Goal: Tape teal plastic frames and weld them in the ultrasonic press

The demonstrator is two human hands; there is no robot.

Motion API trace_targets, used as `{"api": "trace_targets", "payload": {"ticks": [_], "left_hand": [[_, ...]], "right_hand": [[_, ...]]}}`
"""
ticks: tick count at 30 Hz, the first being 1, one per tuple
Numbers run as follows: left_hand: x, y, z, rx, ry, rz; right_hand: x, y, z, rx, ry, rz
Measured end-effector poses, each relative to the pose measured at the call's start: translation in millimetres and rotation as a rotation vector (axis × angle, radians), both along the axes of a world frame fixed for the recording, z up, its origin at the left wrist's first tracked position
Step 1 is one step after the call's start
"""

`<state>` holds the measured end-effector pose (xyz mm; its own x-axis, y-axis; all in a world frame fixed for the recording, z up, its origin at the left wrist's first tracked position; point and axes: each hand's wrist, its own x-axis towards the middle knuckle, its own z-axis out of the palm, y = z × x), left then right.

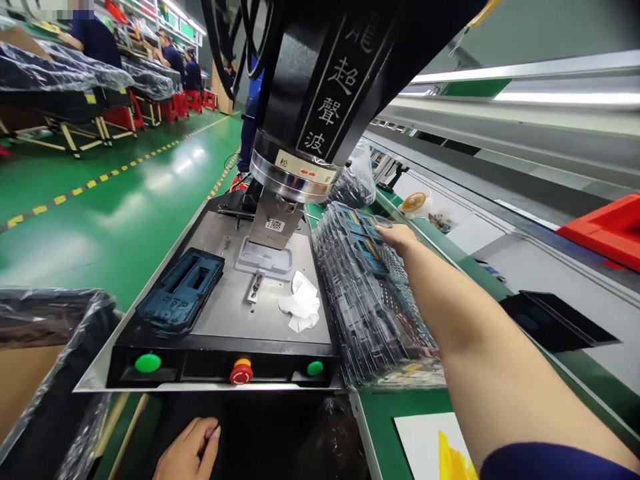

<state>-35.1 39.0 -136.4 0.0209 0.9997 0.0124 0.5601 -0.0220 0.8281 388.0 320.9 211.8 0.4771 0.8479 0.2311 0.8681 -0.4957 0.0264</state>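
Note:
My right hand (399, 238) reaches out to the top of a tall stack of clear plastic trays (357, 313). Its fingers pinch the edge of a blue plastic part (371, 225) in the uppermost tray; the fingertips are partly hidden. Another blue plastic part (370, 250) lies in that tray, nearer to me. Below the front of the machine, my left hand (187, 450) is loosely curled, with nothing visible in it. On the metal plate stands a pale grey fixture (263, 261), right under the metal horn (275, 223) of the ultrasonic machine. Dark blue plastic housings (183, 290) are stacked left of it.
A crumpled white tissue (301, 303) lies right of the fixture. The machine's front has green buttons (149, 363) and a red emergency stop (241, 372). A plastic-lined bin (60, 333) stands at left, a red tray (610, 230) at right. Several people sit far left.

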Motion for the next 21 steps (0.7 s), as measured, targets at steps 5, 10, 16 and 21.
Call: {"api": "trace_targets", "payload": {"ticks": [5,10,16,21], "left_hand": [[-17,-4,20.2,0.015,-0.048,-0.068],[-35,8,87.4,0.363,0.008,0.073],[-53,68,193.7,0.811,0.249,0.272],[-64,116,233.7,0.48,0.5,0.219]], "right_hand": [[-46,-50,14.6,0.069,0.084,0.034],[-97,-122,5.0,0.279,0.083,0.274],[-154,-244,-27.8,0.568,-0.111,1.104],[-152,-332,-70.9,0.272,0.001,1.245]]}}
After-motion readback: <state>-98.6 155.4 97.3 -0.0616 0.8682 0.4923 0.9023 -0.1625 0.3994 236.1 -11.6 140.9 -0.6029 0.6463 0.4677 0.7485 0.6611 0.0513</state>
